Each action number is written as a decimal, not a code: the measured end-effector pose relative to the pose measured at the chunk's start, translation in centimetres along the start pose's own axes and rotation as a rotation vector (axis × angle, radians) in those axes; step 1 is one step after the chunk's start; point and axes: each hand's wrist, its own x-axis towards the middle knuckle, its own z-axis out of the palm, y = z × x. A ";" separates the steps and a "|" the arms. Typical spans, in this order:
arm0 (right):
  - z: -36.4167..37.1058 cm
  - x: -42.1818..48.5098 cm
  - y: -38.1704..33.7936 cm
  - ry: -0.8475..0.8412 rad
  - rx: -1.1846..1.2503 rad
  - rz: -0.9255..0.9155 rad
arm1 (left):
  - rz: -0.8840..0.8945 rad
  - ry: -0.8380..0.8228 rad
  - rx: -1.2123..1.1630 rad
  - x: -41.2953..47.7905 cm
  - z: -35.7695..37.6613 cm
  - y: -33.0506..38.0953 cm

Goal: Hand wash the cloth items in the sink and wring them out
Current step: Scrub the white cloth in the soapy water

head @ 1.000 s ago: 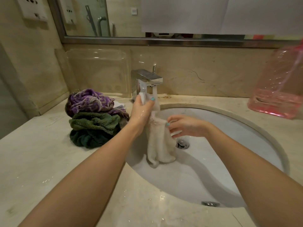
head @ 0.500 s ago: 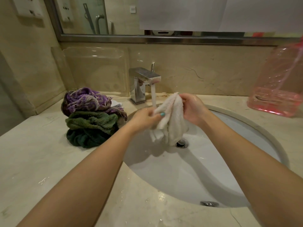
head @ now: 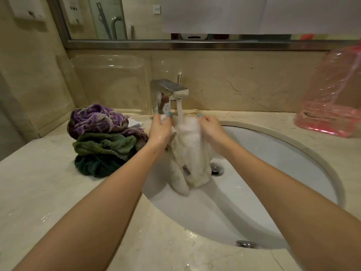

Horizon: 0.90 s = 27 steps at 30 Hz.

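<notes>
Here, at the far left, the wall sockets (head: 29, 8) are cut off by the top edge. On the countertop (head: 39, 192), near its back-left corner, three cloths sit heaped: a purple cloth (head: 97, 119) on top, a green cloth (head: 105, 143) under it, and a dark green cloth (head: 93, 166) at the bottom, mostly covered. A scrap of white (head: 135, 124) shows behind the pile; what it is cannot be told. A clear plastic container (head: 109, 83) leans against the back wall, with faint outlines.

The left hand (head: 161, 132) grips the upper left corner of the white cloth (head: 190, 151). Its fingers are curled round the fabric, one teal nail shows on top, and the fingertips are hidden behind the cloth. The faucet (head: 170, 92) stands at the back edge, and its water stream (head: 179, 110) falls onto the cloth's top edge between the two hands. The cloth hangs down into the sink (head: 273, 153), its lower end against the basin wall just left of the drain (head: 216, 169), which it partly covers. A dark mark low on the cloth is too blurred to read.

The right hand (head: 212, 132) pinches the upper right corner, with its fingers bent and pressed close and its palm side out of sight. An overflow hole (head: 246, 243) shows on the near wall. At the right edge a pink bottle (head: 332, 102) is cut off and smeared.
</notes>
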 end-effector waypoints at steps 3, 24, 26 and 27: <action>1.3 -0.3 -1.7 0.011 0.142 -0.014 | 0.045 0.074 0.047 0.5 -0.2 -0.1; 1.9 -2.2 -1.3 0.338 0.057 0.119 | 0.131 -0.176 0.042 -4.2 3.5 1.3; 1.6 -2.3 -1.2 0.358 0.062 0.130 | 0.172 -0.172 0.056 -3.7 3.8 1.2; 2.1 -2.6 -1.5 0.346 0.061 0.098 | 0.173 -0.138 0.068 -2.9 3.5 1.0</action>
